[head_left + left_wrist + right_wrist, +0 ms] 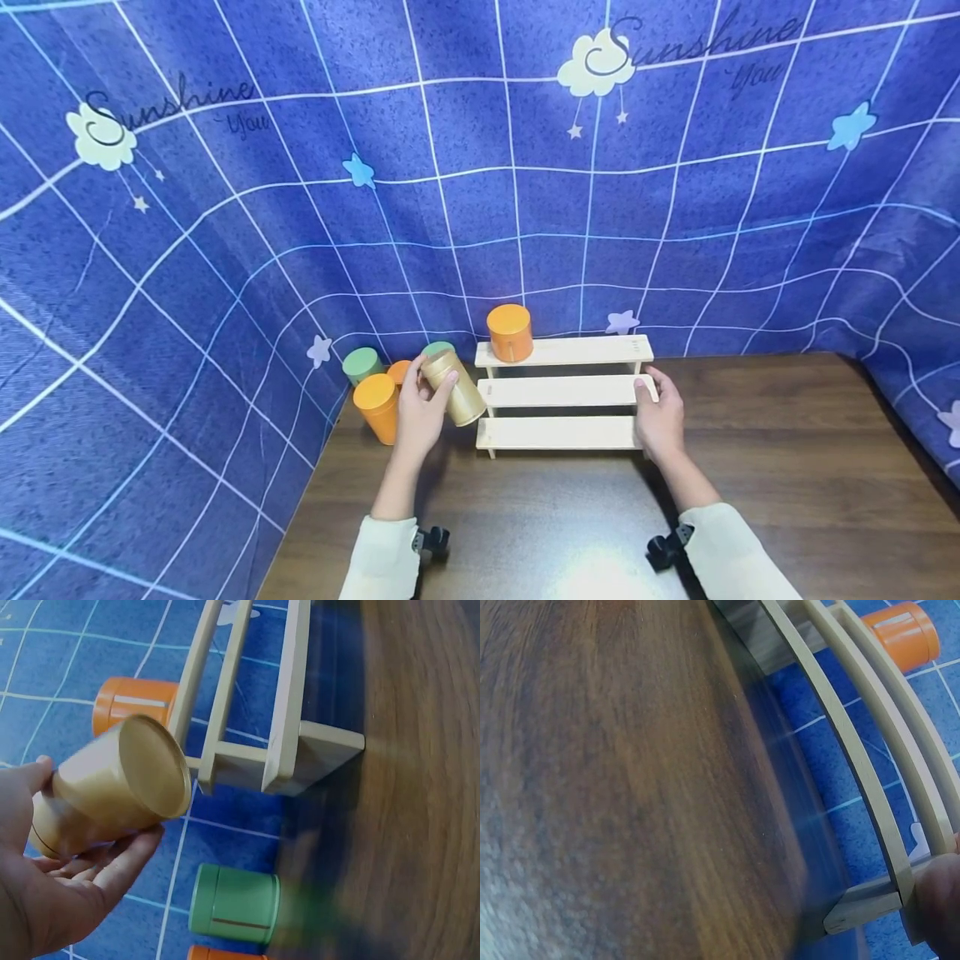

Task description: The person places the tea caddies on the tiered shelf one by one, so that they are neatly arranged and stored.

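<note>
My left hand [420, 412] grips a gold canister [463, 398] in the air at the left end of a three-step wooden rack [562, 392]. The canister leans, and the left wrist view shows its round flat end [156, 766] tipped towards the rack, with thumb and fingers around its side. At the rack's right end, my right hand [662, 417] holds the edge, thumb over the middle step. In the right wrist view only part of that hand [939, 896] shows. An orange canister [510, 335] stands on the top step's left end.
Left of the rack stand an orange canister [377, 410], a green canister [362, 365], another orange one [398, 370] and a green one [439, 347], the latter two partly hidden. A blue patterned cloth [480, 208] hangs behind the brown wooden table [780, 467].
</note>
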The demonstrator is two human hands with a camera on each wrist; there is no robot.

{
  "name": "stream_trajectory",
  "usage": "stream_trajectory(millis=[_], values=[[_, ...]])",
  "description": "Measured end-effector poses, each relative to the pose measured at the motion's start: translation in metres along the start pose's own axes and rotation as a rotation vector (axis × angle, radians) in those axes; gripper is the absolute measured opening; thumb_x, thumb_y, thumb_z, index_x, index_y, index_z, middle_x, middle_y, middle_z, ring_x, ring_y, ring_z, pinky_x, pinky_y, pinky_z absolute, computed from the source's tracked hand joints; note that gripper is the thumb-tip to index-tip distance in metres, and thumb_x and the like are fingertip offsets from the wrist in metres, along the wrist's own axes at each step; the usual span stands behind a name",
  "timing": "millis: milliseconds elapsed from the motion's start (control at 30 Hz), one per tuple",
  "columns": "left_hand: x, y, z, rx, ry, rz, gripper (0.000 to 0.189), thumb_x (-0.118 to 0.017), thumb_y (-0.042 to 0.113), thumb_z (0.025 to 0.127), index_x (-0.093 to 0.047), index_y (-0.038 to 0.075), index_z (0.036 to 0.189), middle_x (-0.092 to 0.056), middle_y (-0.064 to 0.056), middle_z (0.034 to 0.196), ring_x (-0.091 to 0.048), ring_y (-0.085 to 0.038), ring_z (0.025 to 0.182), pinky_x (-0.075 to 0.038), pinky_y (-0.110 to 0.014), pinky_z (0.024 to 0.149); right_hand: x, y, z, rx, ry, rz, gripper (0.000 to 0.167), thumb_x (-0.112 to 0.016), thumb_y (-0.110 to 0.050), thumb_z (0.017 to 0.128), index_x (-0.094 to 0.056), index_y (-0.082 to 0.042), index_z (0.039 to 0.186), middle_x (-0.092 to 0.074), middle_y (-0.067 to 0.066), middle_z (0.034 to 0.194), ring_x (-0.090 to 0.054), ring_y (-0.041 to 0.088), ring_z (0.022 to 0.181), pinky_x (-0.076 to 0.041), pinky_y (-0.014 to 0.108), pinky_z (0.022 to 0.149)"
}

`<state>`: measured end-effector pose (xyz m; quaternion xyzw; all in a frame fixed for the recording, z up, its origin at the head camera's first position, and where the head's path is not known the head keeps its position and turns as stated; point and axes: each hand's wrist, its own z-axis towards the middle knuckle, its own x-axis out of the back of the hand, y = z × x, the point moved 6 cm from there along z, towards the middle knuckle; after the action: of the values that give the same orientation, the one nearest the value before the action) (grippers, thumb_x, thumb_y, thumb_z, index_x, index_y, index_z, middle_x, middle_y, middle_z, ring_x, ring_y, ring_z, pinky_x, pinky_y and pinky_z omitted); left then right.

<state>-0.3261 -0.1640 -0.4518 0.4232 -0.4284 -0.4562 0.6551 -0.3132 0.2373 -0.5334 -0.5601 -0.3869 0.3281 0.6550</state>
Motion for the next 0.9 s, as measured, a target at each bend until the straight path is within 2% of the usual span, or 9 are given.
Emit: stream_trajectory(millis=[167,267,333,400,567,633,733,833,900], values=[[-0.007,0.006,-0.004,0.030,-0.055,-0.038,0.071,-0.073,0.035,0.100,-0.038,0.020,0.161,-0.062,-0.016,0.144,-0.071,-0.033,0.109,-0.065,-0.037,0.066,0.000,0.001,0.001,-0.006,-0.005,0.001,0.048,-0.053,-0.022,0.109,-0.051,-0.003,0.154,-0.063,0.019,0.127,-0.054,0.002,0.096,-0.043,0.013,0.086],[-0.011,0.011,-0.006,0.029,-0.079,-0.044,0.068,-0.073,0.038,0.101,-0.041,0.023,0.159,-0.062,-0.014,0.138,-0.071,-0.030,0.103,-0.064,-0.039,0.061,0.000,0.002,0.002,-0.009,-0.008,0.001,0.048,-0.054,-0.023,0.109,-0.051,-0.004,0.154,-0.064,0.018,0.126,-0.054,0.002,0.094,-0.043,0.012,0.084],[-0.014,0.017,-0.008,0.004,-0.086,-0.040,0.065,-0.073,0.036,0.101,-0.044,0.022,0.157,-0.063,-0.014,0.132,-0.070,-0.026,0.100,-0.064,-0.036,0.064,0.000,0.002,0.002,-0.008,-0.012,0.000,0.048,-0.053,-0.023,0.110,-0.051,-0.004,0.154,-0.063,0.018,0.127,-0.055,0.004,0.096,-0.044,0.013,0.085],[-0.018,0.023,-0.009,-0.026,-0.099,-0.042,0.062,-0.074,0.032,0.100,-0.046,0.019,0.155,-0.063,-0.015,0.131,-0.070,-0.026,0.103,-0.064,-0.033,0.073,0.000,0.002,0.002,-0.008,-0.014,0.002,0.048,-0.053,-0.023,0.110,-0.051,-0.005,0.154,-0.063,0.018,0.128,-0.055,0.005,0.097,-0.044,0.014,0.085],[-0.031,0.037,-0.013,-0.087,-0.186,-0.065,0.065,-0.077,0.019,0.098,-0.044,0.015,0.155,-0.061,-0.017,0.141,-0.068,-0.033,0.124,-0.059,-0.043,0.101,-0.001,0.001,0.002,-0.007,-0.019,0.004,0.048,-0.053,-0.022,0.110,-0.050,-0.004,0.154,-0.063,0.019,0.131,-0.054,0.010,0.102,-0.043,0.018,0.090],[-0.038,0.042,-0.015,-0.114,-0.236,-0.071,0.068,-0.078,0.015,0.096,-0.043,0.014,0.155,-0.061,-0.018,0.143,-0.067,-0.034,0.127,-0.058,-0.047,0.104,-0.001,0.000,0.001,-0.007,-0.019,0.004,0.048,-0.053,-0.022,0.110,-0.050,-0.003,0.154,-0.063,0.020,0.132,-0.054,0.012,0.104,-0.043,0.019,0.091],[-0.046,0.049,-0.017,-0.166,-0.297,-0.077,0.070,-0.080,0.011,0.094,-0.044,0.016,0.154,-0.064,-0.017,0.141,-0.067,-0.031,0.126,-0.060,-0.039,0.100,-0.001,-0.001,0.001,-0.005,-0.018,0.003,0.048,-0.053,-0.021,0.109,-0.050,-0.002,0.154,-0.063,0.021,0.133,-0.054,0.013,0.105,-0.043,0.018,0.091],[-0.054,0.055,-0.018,-0.205,-0.337,-0.088,0.069,-0.080,0.009,0.093,-0.045,0.018,0.153,-0.065,-0.016,0.141,-0.068,-0.028,0.124,-0.060,-0.032,0.096,0.000,-0.001,0.000,-0.002,-0.016,0.007,0.048,-0.053,-0.021,0.110,-0.051,-0.001,0.153,-0.063,0.022,0.132,-0.055,0.014,0.106,-0.043,0.016,0.090],[-0.059,0.057,-0.019,-0.219,-0.346,-0.084,0.070,-0.081,0.009,0.093,-0.046,0.019,0.152,-0.064,-0.014,0.142,-0.068,-0.027,0.123,-0.059,-0.035,0.097,-0.001,-0.001,0.000,-0.006,-0.016,0.009,0.048,-0.053,-0.021,0.110,-0.051,-0.002,0.153,-0.063,0.022,0.133,-0.055,0.014,0.106,-0.043,0.016,0.090]])
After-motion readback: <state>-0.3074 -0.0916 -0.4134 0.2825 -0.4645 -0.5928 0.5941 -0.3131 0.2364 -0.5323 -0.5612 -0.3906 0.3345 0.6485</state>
